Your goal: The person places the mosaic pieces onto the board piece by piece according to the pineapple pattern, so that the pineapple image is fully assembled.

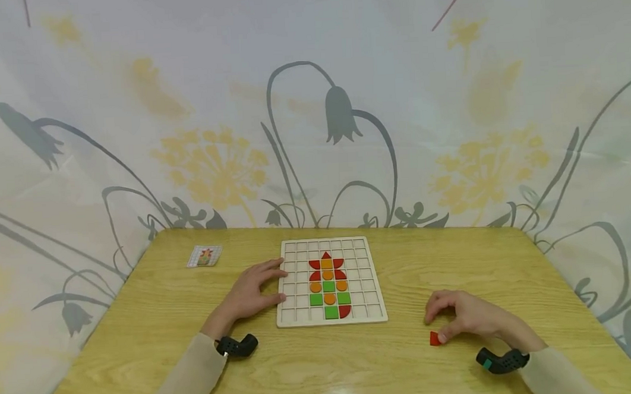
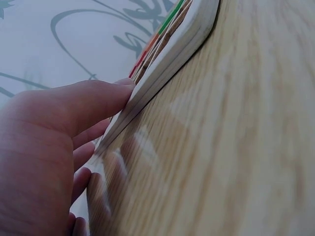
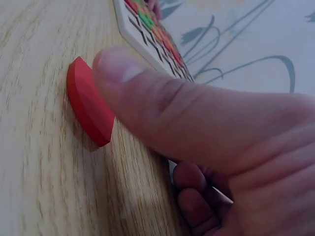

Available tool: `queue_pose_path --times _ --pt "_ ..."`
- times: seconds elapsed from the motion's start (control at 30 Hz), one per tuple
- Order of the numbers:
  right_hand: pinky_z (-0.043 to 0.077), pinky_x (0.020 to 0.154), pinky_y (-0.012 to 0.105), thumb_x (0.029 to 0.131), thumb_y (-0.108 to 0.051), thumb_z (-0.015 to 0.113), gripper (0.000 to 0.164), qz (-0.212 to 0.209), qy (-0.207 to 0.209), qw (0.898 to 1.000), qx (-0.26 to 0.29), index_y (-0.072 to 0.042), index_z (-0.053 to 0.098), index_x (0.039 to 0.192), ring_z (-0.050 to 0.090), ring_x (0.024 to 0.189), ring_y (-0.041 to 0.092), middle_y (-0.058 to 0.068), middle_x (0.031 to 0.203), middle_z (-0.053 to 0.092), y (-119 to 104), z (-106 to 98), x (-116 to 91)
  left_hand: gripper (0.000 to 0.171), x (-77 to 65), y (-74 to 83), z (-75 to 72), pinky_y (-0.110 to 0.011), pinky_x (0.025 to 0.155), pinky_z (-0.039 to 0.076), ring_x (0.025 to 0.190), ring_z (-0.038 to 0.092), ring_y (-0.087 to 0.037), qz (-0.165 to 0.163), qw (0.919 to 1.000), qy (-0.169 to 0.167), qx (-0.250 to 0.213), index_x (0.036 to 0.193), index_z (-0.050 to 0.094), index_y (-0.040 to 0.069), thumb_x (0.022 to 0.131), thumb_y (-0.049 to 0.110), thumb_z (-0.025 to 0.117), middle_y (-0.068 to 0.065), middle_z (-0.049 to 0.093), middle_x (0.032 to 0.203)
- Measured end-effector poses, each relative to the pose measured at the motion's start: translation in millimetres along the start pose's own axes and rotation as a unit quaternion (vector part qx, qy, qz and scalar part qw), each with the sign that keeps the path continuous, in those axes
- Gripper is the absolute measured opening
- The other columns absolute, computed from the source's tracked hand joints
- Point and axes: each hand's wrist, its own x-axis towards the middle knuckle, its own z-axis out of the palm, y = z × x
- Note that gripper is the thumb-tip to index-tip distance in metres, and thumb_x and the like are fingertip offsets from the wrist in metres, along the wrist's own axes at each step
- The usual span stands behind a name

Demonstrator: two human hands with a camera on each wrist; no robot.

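A square white grid board (image 1: 299,314) lies on the table and bears red, orange and green pieces forming a flower-like pattern. My left hand (image 1: 252,292) rests at its left side, fingertips and thumb spread along the rim. In the left wrist view the thumb (image 2: 106,101) touches the board's edge (image 2: 167,64). Off to the right, a loose red quarter-circle piece (image 3: 91,105) lies on the wood. My right hand (image 1: 468,315) arches beside it, with the thumb (image 3: 133,93) against the piece and the other fingers bent, apart from it.
A small card (image 1: 204,256) printed with a coloured figure lies at the back left of the wooden table (image 1: 193,310). A flower-patterned cloth (image 1: 314,173) hangs behind the table. Black cameras are strapped to both wrists.
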Motion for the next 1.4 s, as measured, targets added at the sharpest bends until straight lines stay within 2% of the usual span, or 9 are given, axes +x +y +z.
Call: queue_pose_path --times 0.17,0.47,0.73,1.07,1.23,1.4 --pt "0.042 0.088 0.022 0.082 -0.015 0.082 0.019 0.009 -0.011 1.0 -0.007 -0.009 0.075 0.099 0.055 0.097 0.014 0.007 0.106 0.061 -1.0 1.6 0.1 0.049 -1.3 0.7 0.2 -0.06 0.112 0.028 0.14 0.038 -0.037 -0.006 1.0 -0.006 0.002 0.131 0.066 0.012 0.089 0.036 0.073 -0.008 0.043 0.154" --pt "0.042 0.084 0.024 0.079 -0.017 0.084 0.011 0.02 0.011 0.999 -0.03 -0.013 0.076 0.086 0.053 0.092 0.016 0.006 0.1 0.061 -7.5 2.2 -0.2 0.047 1.6 0.6 -0.4 -0.061 0.111 0.028 0.14 0.038 -0.037 -0.003 1.0 -0.003 -0.002 0.13 0.066 0.013 0.09 0.036 0.073 -0.008 0.043 0.154" --pt "0.041 0.082 0.028 0.083 -0.011 0.08 0.014 -0.01 0.014 0.998 -0.056 -0.014 0.077 0.096 0.051 0.094 0.016 0.004 0.101 0.062 -7.2 4.6 0.9 0.048 1.6 -0.4 -1.2 -0.061 0.111 0.028 0.14 0.038 -0.037 -0.001 1.0 -0.003 0.001 0.131 0.066 0.013 0.09 0.036 0.073 -0.008 0.043 0.154" --pt "0.041 0.083 0.028 0.083 -0.015 0.08 0.013 -0.008 0.02 0.997 -0.07 -0.02 0.074 0.093 0.052 0.095 0.013 -0.004 0.101 0.064 -2.1 6.3 0.5 0.049 1.2 0.7 -0.3 -0.061 0.111 0.028 0.14 0.037 -0.037 -0.002 1.0 -0.003 -0.001 0.132 0.065 0.012 0.09 0.035 0.073 -0.008 0.042 0.155" --pt "0.041 0.077 0.028 0.085 -0.018 0.08 0.013 0.021 0.034 0.997 -0.066 -0.019 0.07 0.094 0.052 0.088 0.015 -0.003 0.096 0.063 -3.0 6.5 -1.3 0.049 1.6 0.6 0.4 -0.061 0.111 0.028 0.14 0.037 -0.037 -0.001 1.0 -0.002 0.0 0.132 0.065 0.012 0.09 0.036 0.073 -0.008 0.042 0.155" --pt "0.046 0.075 0.027 0.091 -0.017 0.074 0.009 0.056 0.047 0.997 -0.032 -0.014 0.068 0.096 0.054 0.086 0.015 0.001 0.095 0.062 -3.3 8.0 -1.1 0.049 1.6 -0.8 0.3 -0.061 0.111 0.028 0.14 0.038 -0.037 0.004 1.0 -0.001 0.002 0.132 0.065 0.012 0.09 0.036 0.073 -0.008 0.042 0.154"
